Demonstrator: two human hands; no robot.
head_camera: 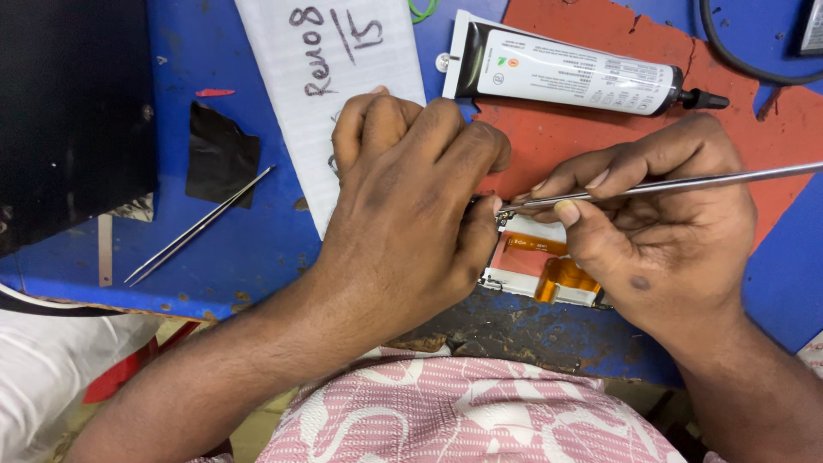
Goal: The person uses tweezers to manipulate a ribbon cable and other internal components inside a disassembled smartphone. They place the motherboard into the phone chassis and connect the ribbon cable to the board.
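The right hand (660, 231) has its fingers (570, 210) pinched shut round a thin metal tool (669, 184), thumb and forefinger pressing the shaft near its tip, which points left and meets the edge of a small flat part with orange ribbon strips (549, 270); the left hand (411, 214) lies curled almost into a fist over the left end of that part, its thumb touching the tool's tip, though whether the curled fingers grip anything beneath cannot be told; the part rests at the near edge of the blue work table (214, 249), half over a red mat (591, 137). Just beyond the hands lies a glue tube (566, 77) — white label on a black body, flat crimped end to the left, black nozzle to the right — set aslant on the red mat; left of it a white sheet of paper (343, 94) with dark handwriting runs partly under the left hand; farther left lie steel tweezers (197, 227), a scrap of black tape (221, 154) and a black box (73, 111).
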